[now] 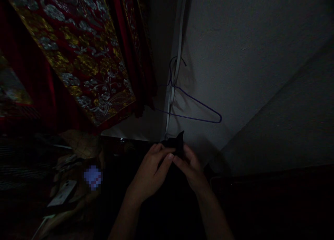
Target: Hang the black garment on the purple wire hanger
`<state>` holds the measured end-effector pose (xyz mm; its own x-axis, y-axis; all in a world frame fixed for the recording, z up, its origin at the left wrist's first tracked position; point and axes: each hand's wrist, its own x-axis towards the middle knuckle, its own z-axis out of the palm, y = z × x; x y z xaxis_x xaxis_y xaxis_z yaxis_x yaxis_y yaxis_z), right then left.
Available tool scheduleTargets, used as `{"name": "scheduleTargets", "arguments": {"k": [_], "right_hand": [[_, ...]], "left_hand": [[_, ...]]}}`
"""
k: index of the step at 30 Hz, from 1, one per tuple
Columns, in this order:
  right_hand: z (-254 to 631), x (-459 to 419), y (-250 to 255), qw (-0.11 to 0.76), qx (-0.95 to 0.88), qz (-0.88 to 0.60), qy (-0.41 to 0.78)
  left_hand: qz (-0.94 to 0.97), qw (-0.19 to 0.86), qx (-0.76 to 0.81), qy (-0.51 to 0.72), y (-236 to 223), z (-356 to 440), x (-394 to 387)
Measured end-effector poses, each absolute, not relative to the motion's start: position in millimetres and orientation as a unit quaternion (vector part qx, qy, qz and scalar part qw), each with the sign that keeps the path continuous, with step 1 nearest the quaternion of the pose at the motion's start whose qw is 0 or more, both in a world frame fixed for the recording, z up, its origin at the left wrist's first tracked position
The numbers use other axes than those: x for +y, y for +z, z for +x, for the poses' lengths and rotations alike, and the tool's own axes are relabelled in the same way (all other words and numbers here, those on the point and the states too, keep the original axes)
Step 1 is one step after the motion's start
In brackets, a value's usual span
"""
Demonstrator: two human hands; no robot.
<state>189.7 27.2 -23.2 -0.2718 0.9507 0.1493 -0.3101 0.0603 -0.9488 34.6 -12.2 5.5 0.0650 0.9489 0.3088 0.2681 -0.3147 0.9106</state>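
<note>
Both my hands are close together at the lower middle of the head view. My left hand [152,172] and my right hand [191,170] have their fingers closed on a piece of black cloth [178,142], whose pointed corner sticks up between them. The lower part of the cloth merges with the dark below, so I cannot tell what kind of garment it is. Just above, a thin purple clothes hanger [198,102] hangs bare against the wall, hooked at a white cable [180,41]. Neither hand touches the hanger.
A red curtain-like cloth [86,59] with gold and silver embroidery hangs at the upper left. A pale wall [247,76] rises ahead and to the right. At the lower left, a phone-like flat object [62,193] lies among jumbled things. The room is very dark.
</note>
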Motion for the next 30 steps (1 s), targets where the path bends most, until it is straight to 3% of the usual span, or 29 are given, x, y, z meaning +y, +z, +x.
{"name": "scheduleTargets", "arguments": {"k": [2, 4, 6, 9, 11, 13, 15, 17, 25, 30], "right_hand": [[191, 32, 2, 0.514, -0.519, -0.303, 0.612], [196, 37, 25, 0.47, -0.541, -0.292, 0.633], [203, 41, 47, 0.401, -0.597, -0.28, 0.636], [218, 48, 74, 0.348, -0.701, -0.28, 0.557], [228, 55, 87, 0.388, -0.742, -0.301, 0.456], [235, 64, 92, 0.495, -0.732, -0.324, 0.337], [236, 75, 89, 0.604, -0.672, -0.351, 0.246], [231, 88, 80, 0.637, -0.623, -0.394, 0.225], [219, 153, 19, 0.473, -0.714, -0.462, 0.233], [250, 172, 19, 0.465, -0.707, -0.513, 0.145]], "left_hand": [[0.72, 0.228, 0.451, 0.477, 35, 31, -8], [0.741, 0.185, 0.416, 0.493, 51, 25, 6], [0.76, 0.24, 0.369, 0.478, 51, 20, 25], [0.785, 0.373, 0.355, 0.344, 26, 21, 50], [0.813, 0.369, 0.385, 0.233, 5, 23, 56], [0.84, 0.298, 0.425, 0.16, -12, 24, 56], [0.842, 0.231, 0.472, 0.118, -23, 21, 52], [0.828, 0.199, 0.516, 0.087, -28, 15, 49], [0.771, 0.24, 0.59, 0.006, -40, -9, 43], [0.74, 0.275, 0.611, 0.053, -55, -28, 38]]}}
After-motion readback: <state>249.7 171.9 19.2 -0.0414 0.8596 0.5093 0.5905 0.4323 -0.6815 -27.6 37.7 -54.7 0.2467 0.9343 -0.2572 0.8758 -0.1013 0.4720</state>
